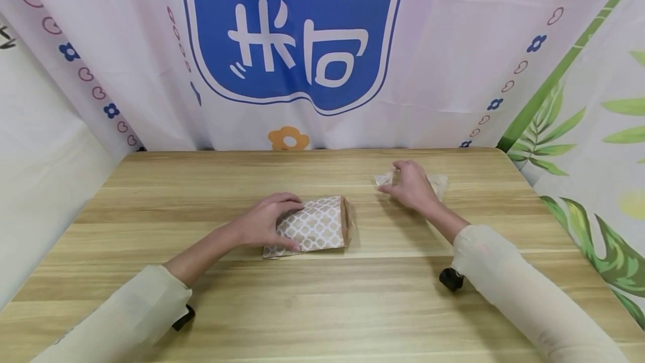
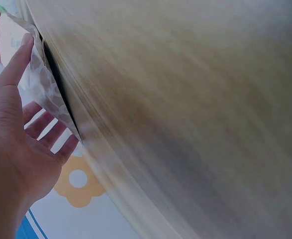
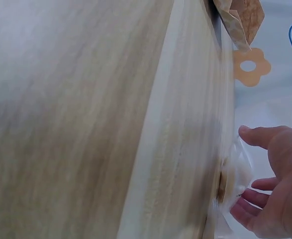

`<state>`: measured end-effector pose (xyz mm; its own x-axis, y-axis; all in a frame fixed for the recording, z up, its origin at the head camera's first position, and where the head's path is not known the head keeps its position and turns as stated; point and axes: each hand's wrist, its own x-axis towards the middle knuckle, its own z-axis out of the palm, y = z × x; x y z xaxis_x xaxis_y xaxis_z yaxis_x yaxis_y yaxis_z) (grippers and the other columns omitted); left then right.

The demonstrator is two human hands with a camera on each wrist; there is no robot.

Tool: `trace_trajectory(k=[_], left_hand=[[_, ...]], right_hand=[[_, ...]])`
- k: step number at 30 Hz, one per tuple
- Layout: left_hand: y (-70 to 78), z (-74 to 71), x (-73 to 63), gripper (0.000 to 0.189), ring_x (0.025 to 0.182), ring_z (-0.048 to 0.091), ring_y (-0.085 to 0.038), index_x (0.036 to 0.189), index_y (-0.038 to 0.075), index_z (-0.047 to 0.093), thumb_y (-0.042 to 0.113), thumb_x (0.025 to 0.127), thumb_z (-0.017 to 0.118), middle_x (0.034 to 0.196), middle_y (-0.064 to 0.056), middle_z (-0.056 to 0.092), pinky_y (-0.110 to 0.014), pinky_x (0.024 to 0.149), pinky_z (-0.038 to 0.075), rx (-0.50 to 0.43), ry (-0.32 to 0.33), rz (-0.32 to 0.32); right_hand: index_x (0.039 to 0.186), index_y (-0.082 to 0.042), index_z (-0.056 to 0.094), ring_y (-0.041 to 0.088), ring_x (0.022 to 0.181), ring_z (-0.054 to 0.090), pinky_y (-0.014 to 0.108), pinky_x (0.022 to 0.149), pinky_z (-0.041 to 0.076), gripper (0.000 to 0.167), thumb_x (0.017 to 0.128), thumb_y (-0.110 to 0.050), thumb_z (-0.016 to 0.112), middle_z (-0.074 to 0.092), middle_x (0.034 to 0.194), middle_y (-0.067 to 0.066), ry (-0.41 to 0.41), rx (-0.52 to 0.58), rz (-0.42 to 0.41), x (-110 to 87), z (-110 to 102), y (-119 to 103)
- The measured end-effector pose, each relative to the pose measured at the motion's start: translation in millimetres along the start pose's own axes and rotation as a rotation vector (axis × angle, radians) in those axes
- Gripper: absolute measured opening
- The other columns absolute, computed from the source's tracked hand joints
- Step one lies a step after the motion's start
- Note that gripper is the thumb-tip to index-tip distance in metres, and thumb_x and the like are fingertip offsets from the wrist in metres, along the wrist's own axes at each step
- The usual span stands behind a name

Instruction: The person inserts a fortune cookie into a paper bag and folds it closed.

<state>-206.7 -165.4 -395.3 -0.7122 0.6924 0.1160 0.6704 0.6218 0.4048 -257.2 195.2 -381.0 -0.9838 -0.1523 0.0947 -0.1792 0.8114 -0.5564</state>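
A paper bag (image 1: 317, 223) with a white lattice pattern lies on the table, its open brown mouth facing right. My left hand (image 1: 269, 220) holds its closed end, thumb along the near edge and fingers along the far edge. In the left wrist view, the thumb of the left hand (image 2: 24, 144) lies against the bag (image 2: 48, 89). Farther back on the right, my right hand (image 1: 410, 186) is over a clear plastic packet (image 1: 437, 184), thumb and fingers spread apart. The right wrist view shows the right hand (image 3: 270, 184) beside the clear packet (image 3: 238, 174), which has something light brown inside.
The wooden table (image 1: 322, 307) ends at the back against a hanging white cloth (image 1: 433, 71) with a blue emblem. Printed leaves cover the cloth on the right side (image 1: 615, 184). A small black device (image 1: 450, 279) sits under the right sleeve, another (image 1: 183, 318) under the left.
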Motion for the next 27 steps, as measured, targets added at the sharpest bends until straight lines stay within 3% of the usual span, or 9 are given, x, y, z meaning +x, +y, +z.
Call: trace_trajectory(k=[5,13,19,27], left_hand=[[0.3,0.4,0.5,0.09,0.136,0.051,-0.039,0.139,-0.003,0.061,0.053,0.074,0.089,0.145,-0.019,0.056,-0.056,0.114,0.042,0.003,0.003,0.0],[0.1,0.3,-0.5,0.09,0.137,0.051,-0.039,0.139,-0.002,0.061,0.053,0.074,0.09,0.145,-0.019,0.056,-0.056,0.115,0.042,0.004,0.003,-0.018],[0.8,-0.3,-0.3,0.09,0.137,0.051,-0.039,0.14,-0.002,0.06,0.052,0.075,0.09,0.146,-0.019,0.055,-0.056,0.115,0.041,-0.002,-0.001,-0.023],[1.4,0.0,0.1,0.09,0.137,0.05,-0.039,0.14,-0.002,0.06,0.053,0.074,0.09,0.146,-0.019,0.055,-0.056,0.115,0.041,0.0,-0.006,-0.033]], right_hand=[[0.142,0.013,0.052,0.048,0.135,0.049,0.057,0.114,0.041,0.072,0.086,-0.018,0.085,0.053,0.144,0.033,-0.028,0.018,-0.023,0.2,1.6,0.2],[0.138,0.008,0.059,0.045,0.125,0.057,0.057,0.107,0.048,0.069,0.08,-0.012,0.09,0.06,0.136,0.028,-0.076,0.036,-0.15,-2.5,1.5,0.9],[0.139,0.007,0.058,0.046,0.123,0.058,0.057,0.105,0.05,0.071,0.079,-0.012,0.09,0.059,0.136,0.028,-0.119,0.027,-0.187,-7.0,1.4,1.2],[0.142,0.007,0.055,0.049,0.13,0.054,0.061,0.11,0.044,0.075,0.077,-0.009,0.091,0.058,0.142,0.028,-0.179,0.038,-0.257,-10.5,-1.6,2.7]])
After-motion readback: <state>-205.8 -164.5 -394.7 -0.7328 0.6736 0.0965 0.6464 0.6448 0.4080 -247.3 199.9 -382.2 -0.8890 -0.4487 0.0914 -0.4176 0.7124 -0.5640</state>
